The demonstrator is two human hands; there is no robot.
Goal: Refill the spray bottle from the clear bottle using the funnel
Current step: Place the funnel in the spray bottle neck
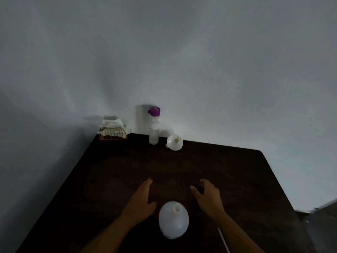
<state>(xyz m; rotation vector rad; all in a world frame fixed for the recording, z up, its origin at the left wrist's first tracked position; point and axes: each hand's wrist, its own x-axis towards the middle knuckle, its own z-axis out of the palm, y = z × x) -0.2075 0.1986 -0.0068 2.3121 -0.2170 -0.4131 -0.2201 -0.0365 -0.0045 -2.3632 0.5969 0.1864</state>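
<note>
On the table (237, 170) the clear bottle (173, 221) stands upright, long axis vertical, open mouth up; a nudge from either wrist could, I judge, spill it. Left of it the left hand (142, 199) lies flat, fingers straight. Right of it the right hand (207, 197) curls over a dark thing (198, 189), grip unclear. Far beyond it stand the capped spray bottle (154, 128) and the tilted funnel (174, 142), mouth toward the person.

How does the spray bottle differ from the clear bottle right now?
The spray bottle is tall and slim; the clear bottle is wide and rounded. The spray bottle carries its purple head, while the clear bottle's mouth is open. The spray bottle stands at the far edge of the table beside the funnel; the clear bottle stands near, between the left hand and right hand. Both are upright and translucent.
</note>
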